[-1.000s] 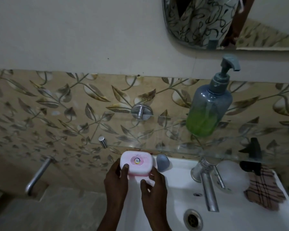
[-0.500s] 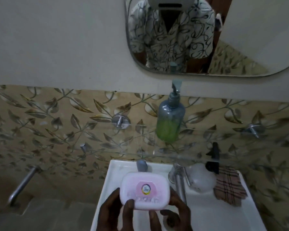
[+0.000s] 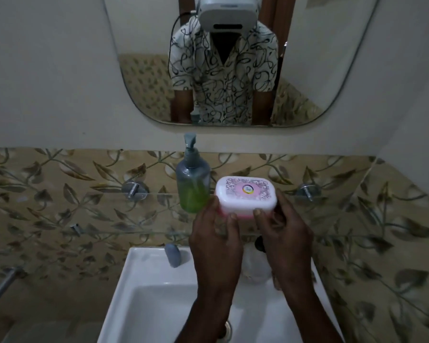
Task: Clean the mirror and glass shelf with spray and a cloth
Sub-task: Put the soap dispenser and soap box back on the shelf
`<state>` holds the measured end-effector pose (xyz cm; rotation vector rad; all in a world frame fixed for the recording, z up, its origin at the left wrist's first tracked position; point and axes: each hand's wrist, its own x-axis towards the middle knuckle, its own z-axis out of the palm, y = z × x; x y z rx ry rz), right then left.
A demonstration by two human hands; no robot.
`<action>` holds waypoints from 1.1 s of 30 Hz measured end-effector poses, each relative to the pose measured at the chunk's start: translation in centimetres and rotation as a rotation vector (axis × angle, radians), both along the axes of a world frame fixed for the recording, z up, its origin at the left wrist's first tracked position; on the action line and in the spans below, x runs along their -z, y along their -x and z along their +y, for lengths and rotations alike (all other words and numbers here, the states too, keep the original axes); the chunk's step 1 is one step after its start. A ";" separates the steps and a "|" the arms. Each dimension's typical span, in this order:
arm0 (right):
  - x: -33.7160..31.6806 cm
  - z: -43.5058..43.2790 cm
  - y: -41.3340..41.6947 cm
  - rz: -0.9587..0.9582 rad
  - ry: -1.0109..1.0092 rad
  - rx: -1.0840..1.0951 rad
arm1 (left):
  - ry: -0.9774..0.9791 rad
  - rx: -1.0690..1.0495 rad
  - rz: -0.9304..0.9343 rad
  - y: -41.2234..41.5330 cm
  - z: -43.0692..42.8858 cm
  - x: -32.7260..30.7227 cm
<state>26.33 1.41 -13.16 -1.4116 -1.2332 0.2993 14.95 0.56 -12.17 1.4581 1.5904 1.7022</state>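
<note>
A pink and white soap box is held between my left hand and my right hand, over the clear glass shelf, just right of the soap dispenser. The mirror hangs on the wall above and reflects a person in a patterned shirt. A clear spray bottle with a black trigger stands on the sink rim, mostly hidden behind my hands. The cloth is hidden from view.
A grey pump dispenser with green liquid stands on the shelf. The white sink lies below, with a small grey object on its back rim. Chrome shelf brackets stick out of the leaf-patterned tiles. A metal bar is at the lower left.
Both hands have lifted the soap box from the sink's back rim up to shelf height and to the right of the dispenser. The view has tilted upward, showing more mirror.
</note>
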 end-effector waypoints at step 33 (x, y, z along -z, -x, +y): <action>16.2 -2.5 14.5 0.043 0.381 -0.207 | 0.304 -0.242 -0.209 10.5 -2.9 17.2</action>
